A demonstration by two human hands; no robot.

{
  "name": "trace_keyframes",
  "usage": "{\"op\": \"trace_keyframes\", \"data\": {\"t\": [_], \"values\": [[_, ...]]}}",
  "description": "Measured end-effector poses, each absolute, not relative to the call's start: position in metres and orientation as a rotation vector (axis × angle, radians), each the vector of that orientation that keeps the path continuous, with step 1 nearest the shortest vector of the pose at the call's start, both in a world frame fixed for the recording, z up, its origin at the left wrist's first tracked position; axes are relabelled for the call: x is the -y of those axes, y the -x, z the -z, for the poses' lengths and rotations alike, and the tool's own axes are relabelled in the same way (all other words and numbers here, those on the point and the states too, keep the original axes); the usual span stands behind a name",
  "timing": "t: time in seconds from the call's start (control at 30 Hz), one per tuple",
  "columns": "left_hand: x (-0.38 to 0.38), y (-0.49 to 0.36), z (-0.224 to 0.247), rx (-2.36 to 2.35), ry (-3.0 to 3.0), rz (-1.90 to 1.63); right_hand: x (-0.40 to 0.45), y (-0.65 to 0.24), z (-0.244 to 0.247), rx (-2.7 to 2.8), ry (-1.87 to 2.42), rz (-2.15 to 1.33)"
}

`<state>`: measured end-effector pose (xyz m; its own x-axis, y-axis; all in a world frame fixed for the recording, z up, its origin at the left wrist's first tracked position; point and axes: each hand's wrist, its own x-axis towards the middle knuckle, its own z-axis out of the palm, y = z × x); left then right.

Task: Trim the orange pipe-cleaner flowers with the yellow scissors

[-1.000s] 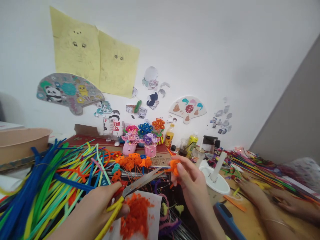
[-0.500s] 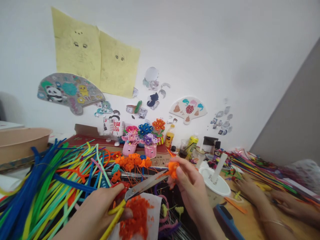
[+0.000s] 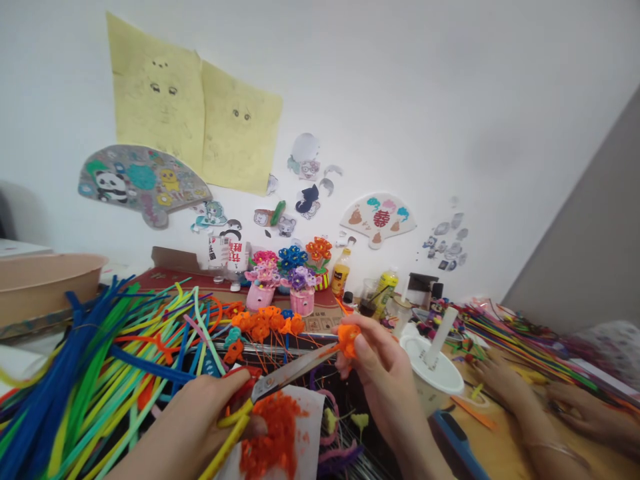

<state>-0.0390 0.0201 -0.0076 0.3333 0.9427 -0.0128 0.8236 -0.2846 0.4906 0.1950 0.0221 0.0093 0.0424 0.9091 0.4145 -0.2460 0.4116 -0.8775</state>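
My left hand (image 3: 213, 407) is closed around the red and yellow handles of a pair of scissors (image 3: 295, 369). The blades look closed, and their tips reach the orange pipe-cleaner flower (image 3: 349, 341). Between thumb and fingers, my right hand (image 3: 377, 373) pinches that flower, with a thin orange end sticking up behind the fingers. Beneath the scissors, orange fuzz clippings (image 3: 273, 433) cover a white sheet (image 3: 311, 407). Several finished orange flowers (image 3: 265, 323) on wire stems lie behind the blades.
Loose pipe cleaners (image 3: 100, 373) heap up at the left. A lidded tub (image 3: 440, 373) with a white stick stands right of my hand, near a blue-handled tool (image 3: 455, 443). Another person's hands (image 3: 505, 383) rest on the table at right. Potted pipe-cleaner flowers (image 3: 301, 300) and bottles (image 3: 340, 272) stand behind.
The scissor blades have closed from slightly apart, at the orange flower. Both hands stay in nearly the same place, and the view has shifted slightly.
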Motion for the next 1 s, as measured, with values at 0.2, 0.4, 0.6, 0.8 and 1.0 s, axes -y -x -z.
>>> {"op": "trace_keyframes", "data": {"t": [0.2,0.4,0.6,0.8,1.0], "values": [[-0.021,0.037,0.005,-1.583,-2.169,-0.372,-0.023,-0.196,-0.007,1.231,0.709,-1.009],[-0.022,0.038,0.009,-1.507,-2.201,-0.423,-0.023,-0.198,-0.008,1.234,0.726,-0.987],[-0.015,0.036,0.0,-1.511,-2.21,-0.458,-0.02,-0.197,-0.01,1.236,0.735,-0.985],[-0.015,0.038,0.009,-1.522,-2.166,-0.526,-0.018,-0.193,-0.013,1.161,0.697,-0.993],[-0.012,0.037,-0.001,-1.549,-2.166,-0.549,-0.019,-0.192,-0.012,1.163,0.683,-0.991]]}}
